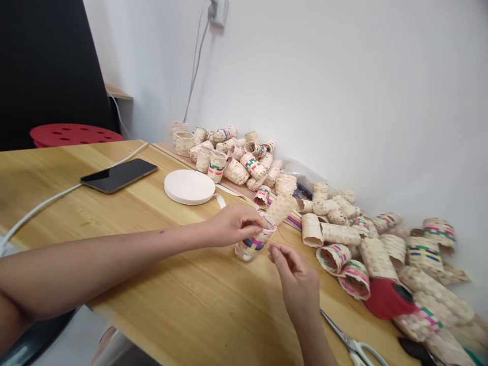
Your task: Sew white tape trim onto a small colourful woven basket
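Note:
A small woven basket (253, 246) with purple, pink and yellow strips stands slightly tilted on the wooden table. My left hand (236, 223) grips its rim, thumb and fingers closed around the edge. Just right of the basket, my right hand (295, 277) is held in a pinch, apart from it; whatever lies between the fingertips is too small to make out. Behind the basket is a plain woven piece (282, 207). A white roll of tape (189, 187) lies flat beyond my left hand, its loose end trailing to the right.
Many woven baskets (345, 234) are heaped along the wall. White-handled scissors (353, 345) lie at the front right, near a red item (387, 300). A phone (120, 175) and a white cable (49, 208) are at the left. A red stool (76, 133) stands beyond the table (198, 310).

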Available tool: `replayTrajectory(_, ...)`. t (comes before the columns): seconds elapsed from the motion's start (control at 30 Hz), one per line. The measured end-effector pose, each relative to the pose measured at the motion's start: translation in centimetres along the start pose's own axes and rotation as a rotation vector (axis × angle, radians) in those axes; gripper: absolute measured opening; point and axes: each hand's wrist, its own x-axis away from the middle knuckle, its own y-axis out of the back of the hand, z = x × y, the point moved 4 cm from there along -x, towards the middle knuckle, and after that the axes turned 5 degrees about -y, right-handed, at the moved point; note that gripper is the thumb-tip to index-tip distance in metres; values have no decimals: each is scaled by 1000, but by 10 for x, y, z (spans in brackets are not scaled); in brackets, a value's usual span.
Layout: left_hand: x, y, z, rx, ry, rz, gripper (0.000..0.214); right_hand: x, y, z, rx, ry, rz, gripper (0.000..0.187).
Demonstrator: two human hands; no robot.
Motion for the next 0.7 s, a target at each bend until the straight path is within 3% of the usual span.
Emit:
replayTrajectory(0.13, -1, -1, -4, -25, -8, 18, 12, 1, 0, 11, 56, 126, -48, 22)
replayTrajectory(0.7, 0, -3, -10, -47, -64, 47, 11, 2, -3, 11, 27, 25, -35, 20)
